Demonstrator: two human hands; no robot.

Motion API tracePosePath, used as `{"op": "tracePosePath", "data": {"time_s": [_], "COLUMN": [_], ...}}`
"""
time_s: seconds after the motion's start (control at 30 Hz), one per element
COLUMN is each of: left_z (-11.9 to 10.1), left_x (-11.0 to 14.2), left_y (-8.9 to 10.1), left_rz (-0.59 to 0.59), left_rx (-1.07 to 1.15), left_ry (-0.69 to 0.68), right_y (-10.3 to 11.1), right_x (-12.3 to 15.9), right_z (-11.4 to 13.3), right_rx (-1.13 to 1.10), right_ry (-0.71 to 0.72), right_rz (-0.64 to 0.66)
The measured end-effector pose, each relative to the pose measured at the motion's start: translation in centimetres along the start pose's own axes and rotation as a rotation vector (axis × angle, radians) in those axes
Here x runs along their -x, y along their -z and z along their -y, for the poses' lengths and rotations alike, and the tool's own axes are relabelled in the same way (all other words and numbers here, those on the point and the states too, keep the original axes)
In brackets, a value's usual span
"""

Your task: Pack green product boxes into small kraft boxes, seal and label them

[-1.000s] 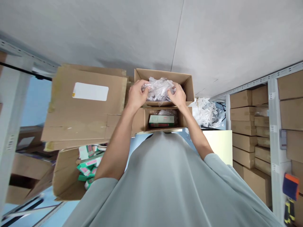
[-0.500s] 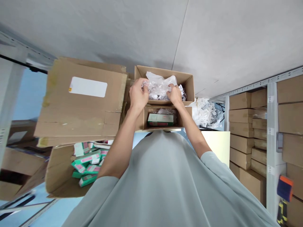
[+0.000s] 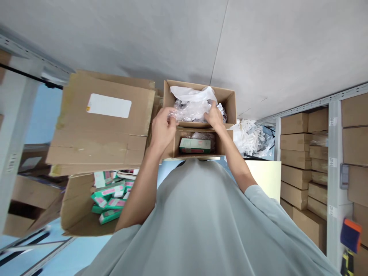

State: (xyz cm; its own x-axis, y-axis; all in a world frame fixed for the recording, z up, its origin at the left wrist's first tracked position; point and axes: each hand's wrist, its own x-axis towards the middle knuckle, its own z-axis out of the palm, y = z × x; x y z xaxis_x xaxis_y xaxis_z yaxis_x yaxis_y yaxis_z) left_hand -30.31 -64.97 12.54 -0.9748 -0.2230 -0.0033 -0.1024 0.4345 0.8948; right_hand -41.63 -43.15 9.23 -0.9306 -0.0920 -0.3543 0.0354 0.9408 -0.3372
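Note:
An open cardboard box (image 3: 229,105) against the wall holds crumpled clear and white plastic wrap (image 3: 191,109) and some printed paper. My left hand (image 3: 164,128) is at the box's front left corner, its thumb and fingers pinching an edge of the wrap. On the other side, my right hand (image 3: 214,115) reaches over the front rim, with its fingers closed on the wrap's right part; the fingertips are partly hidden. Just in front stands a smaller open box (image 3: 177,147). Inside it lie a white-and-green carton (image 3: 195,145) and some clear plastic.
Flattened cardboard (image 3: 109,132) is stacked at the left, above a large carton (image 3: 69,209) of green-and-pink small boxes (image 3: 110,203). Shredded white paper (image 3: 248,136) lies to the right. Shelving with stacked brown boxes (image 3: 296,166) stands farther right; a wall (image 3: 172,38) rises behind.
My left hand has moved left and toward me, pulling the wrap's left edge toward the box's front corner. The wrap's back part has flattened and spread left. My right hand stays nearly in place.

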Motion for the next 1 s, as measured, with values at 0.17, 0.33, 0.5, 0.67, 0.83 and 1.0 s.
{"op": "tracePosePath", "data": {"time_s": [0.17,0.33,0.5,0.67,0.83,1.0], "left_z": [-0.9,-1.2,-1.6,-2.1,-2.0,-1.9], "left_x": [1.2,0.8,0.6,0.8,0.6,0.0], "left_y": [0.3,0.2,0.4,-0.2,-0.2,0.9], "left_rz": [-0.003,-0.033,-0.095,-0.117,-0.129,-0.078], "left_rx": [-0.066,-0.084,-0.122,-0.151,-0.147,-0.096], "left_ry": [-0.066,-0.090,-0.073,-0.081,-0.071,-0.033], "right_y": [-0.2,-0.5,-0.9,-0.7,1.0,3.3], "right_x": [-0.4,-0.7,-0.9,-2.4,-1.5,1.5], "right_z": [-1.8,-2.4,-3.0,-2.8,-2.9,-2.4], "right_rx": [-0.013,0.042,0.074,0.086,0.045,0.077], "right_ry": [0.007,0.007,-0.034,-0.112,-0.099,0.081], "right_rz": [-0.008,0.035,0.060,0.114,0.166,-0.077]}}
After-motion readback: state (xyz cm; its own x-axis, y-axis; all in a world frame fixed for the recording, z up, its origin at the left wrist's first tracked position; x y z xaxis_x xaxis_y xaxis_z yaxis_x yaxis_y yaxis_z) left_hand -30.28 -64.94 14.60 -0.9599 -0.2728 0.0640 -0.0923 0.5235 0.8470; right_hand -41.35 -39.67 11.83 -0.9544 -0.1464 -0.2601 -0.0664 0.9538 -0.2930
